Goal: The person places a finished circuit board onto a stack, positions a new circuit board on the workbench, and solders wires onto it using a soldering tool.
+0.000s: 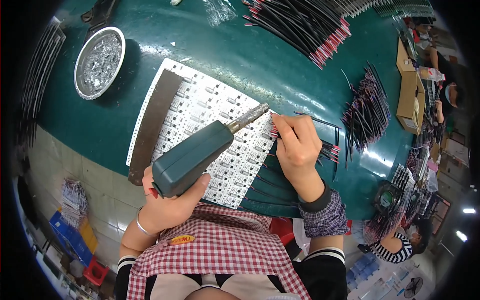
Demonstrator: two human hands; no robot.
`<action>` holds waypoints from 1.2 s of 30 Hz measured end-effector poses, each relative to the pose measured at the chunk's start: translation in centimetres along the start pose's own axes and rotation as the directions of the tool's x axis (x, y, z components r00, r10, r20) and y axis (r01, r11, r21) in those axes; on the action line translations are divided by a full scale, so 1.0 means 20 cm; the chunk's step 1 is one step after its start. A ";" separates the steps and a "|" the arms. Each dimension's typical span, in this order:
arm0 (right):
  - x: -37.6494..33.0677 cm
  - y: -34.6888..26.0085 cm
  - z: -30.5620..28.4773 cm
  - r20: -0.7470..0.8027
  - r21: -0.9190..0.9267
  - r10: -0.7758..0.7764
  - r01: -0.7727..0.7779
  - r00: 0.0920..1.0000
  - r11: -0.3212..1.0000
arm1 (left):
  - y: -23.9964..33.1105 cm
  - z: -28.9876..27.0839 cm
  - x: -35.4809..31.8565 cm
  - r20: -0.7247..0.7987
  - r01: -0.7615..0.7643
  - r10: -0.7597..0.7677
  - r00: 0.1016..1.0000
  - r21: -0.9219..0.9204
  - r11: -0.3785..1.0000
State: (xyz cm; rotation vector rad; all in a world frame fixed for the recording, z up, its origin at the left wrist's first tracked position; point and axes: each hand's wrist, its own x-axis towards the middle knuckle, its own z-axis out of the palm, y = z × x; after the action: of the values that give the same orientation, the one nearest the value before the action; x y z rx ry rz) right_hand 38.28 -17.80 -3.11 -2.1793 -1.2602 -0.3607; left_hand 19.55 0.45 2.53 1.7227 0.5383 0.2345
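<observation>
Green soldering gun (192, 160) juts from left hand (170, 212) toward right hand (300, 147).

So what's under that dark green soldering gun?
Around the soldering gun, the white circuit-board panel shows, with rows of small components, and it appears to continue underneath. The stretch hidden by the gun's body and the left hand cannot be seen.
</observation>
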 end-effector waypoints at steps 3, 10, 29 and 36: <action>0.01 0.00 0.01 0.008 -0.013 -0.010 0.010 1.000 1.000 | -0.06 0.01 0.03 0.054 -0.179 0.172 0.984 0.150 0.972; 0.01 0.01 0.01 0.014 -0.032 -0.023 0.024 1.000 0.999 | -0.03 0.04 0.07 0.025 -0.023 0.022 0.999 0.037 0.999; 0.00 0.03 0.02 0.003 -0.062 -0.059 0.059 0.998 0.996 | -0.02 0.02 0.07 0.073 -0.173 0.161 0.984 0.203 0.964; 0.01 -0.01 0.00 0.022 -0.032 -0.037 0.037 0.999 0.999 | -0.04 0.01 0.06 0.092 -0.195 0.180 0.979 0.203 0.960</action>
State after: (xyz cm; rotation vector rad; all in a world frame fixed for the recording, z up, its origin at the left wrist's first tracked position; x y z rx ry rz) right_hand 38.22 -17.63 -2.91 -2.1951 -1.3164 -0.3763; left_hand 20.42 1.00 1.53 1.9845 0.3554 0.2556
